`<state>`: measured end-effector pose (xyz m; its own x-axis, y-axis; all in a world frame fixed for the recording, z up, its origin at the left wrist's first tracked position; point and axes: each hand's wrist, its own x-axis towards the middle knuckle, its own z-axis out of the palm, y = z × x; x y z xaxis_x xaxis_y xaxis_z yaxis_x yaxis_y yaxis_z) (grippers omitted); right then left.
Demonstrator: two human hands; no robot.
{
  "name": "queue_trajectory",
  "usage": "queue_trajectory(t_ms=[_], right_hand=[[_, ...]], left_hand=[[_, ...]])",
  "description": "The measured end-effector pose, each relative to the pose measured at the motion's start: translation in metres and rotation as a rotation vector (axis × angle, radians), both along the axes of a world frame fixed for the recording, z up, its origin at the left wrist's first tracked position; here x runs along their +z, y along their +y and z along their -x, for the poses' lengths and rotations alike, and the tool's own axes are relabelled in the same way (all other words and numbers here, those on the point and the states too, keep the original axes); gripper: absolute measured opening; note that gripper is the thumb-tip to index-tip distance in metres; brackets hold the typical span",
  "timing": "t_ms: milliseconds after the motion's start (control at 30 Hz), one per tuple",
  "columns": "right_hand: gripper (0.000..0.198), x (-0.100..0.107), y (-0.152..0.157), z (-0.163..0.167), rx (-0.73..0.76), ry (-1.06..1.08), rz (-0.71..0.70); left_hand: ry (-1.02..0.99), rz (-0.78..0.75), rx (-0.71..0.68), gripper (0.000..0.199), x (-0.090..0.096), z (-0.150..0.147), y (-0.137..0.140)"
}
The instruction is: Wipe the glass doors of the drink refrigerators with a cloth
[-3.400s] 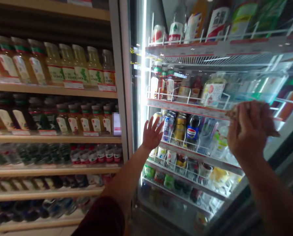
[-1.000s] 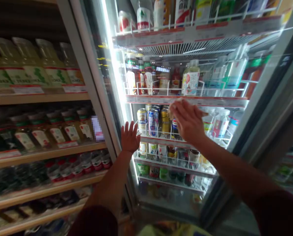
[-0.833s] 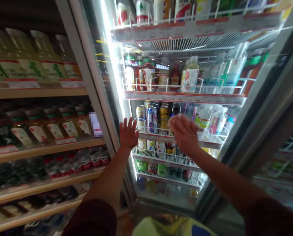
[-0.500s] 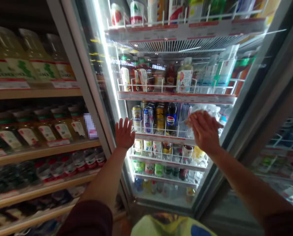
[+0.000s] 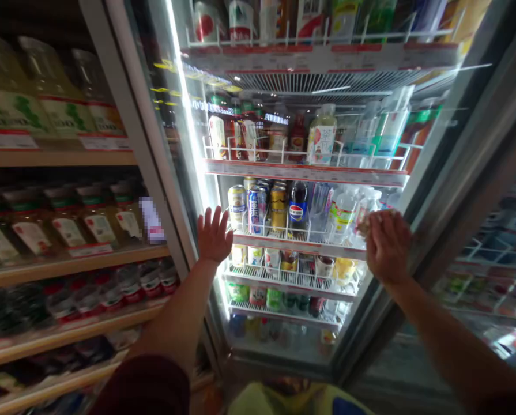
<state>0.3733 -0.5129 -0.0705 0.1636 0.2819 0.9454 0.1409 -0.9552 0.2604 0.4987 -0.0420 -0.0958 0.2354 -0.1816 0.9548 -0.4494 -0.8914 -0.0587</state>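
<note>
My left hand (image 5: 214,235) is spread against the left part of a glass cooler door (image 5: 192,190), its fingers apart. At the right side of the same door, my right hand (image 5: 388,245) is closed over a crumpled brownish cloth (image 5: 372,225) and presses it to the glass. Only the cloth's edge shows past the fingers; the rest is hidden under the hand. Behind the glass, between my hands, stand several cans (image 5: 278,208), a dark cola bottle (image 5: 298,204) and clear bottles (image 5: 343,213) on a wire shelf.
Wooden shelves (image 5: 67,262) with rows of bottles (image 5: 85,222) stand to the left. A metal door frame (image 5: 123,115) separates them from the cooler. On the right is another glass door (image 5: 478,276). Yellow fabric (image 5: 275,400) shows at the bottom, near my body.
My right hand has slid to the right across the glass with the cloth, uncovering the clear bottles behind. My left hand has stayed spread on the door. The view has shifted slightly.
</note>
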Motion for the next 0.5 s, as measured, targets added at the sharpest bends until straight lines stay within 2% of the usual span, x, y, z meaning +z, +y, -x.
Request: queue_trajectory(t_ms=[67, 100, 200, 267, 333, 433, 500], right_hand=[[0.058, -0.008, 0.006, 0.002, -0.052, -0.058, -0.120], [0.055, -0.021, 0.013, 0.006, -0.055, -0.043, -0.099], [0.044, -0.063, 0.034, 0.020, 0.048, 0.116, 0.228], [0.046, -0.070, 0.038, 0.023, 0.118, 0.168, 0.390], [0.046, -0.050, 0.033, 0.016, 0.103, 0.125, 0.358], [0.056, -0.003, 0.024, -0.001, -0.015, 0.007, 0.079], [0.062, 0.011, 0.027, -0.007, -0.051, -0.043, -0.075]], left_hand=[[0.038, 0.018, -0.008, 0.063, 0.000, 0.000, -0.001], [0.055, 0.027, -0.011, 0.063, 0.000, 0.000, -0.001], [0.073, 0.040, -0.013, 0.064, 0.000, 0.000, -0.002], [0.071, 0.042, -0.017, 0.063, 0.000, 0.000, -0.003], [0.069, 0.047, -0.023, 0.063, -0.001, -0.001, -0.002], [0.076, 0.049, -0.006, 0.063, -0.001, -0.001, -0.001], [0.065, 0.023, 0.020, 0.061, 0.000, 0.000, -0.001]])
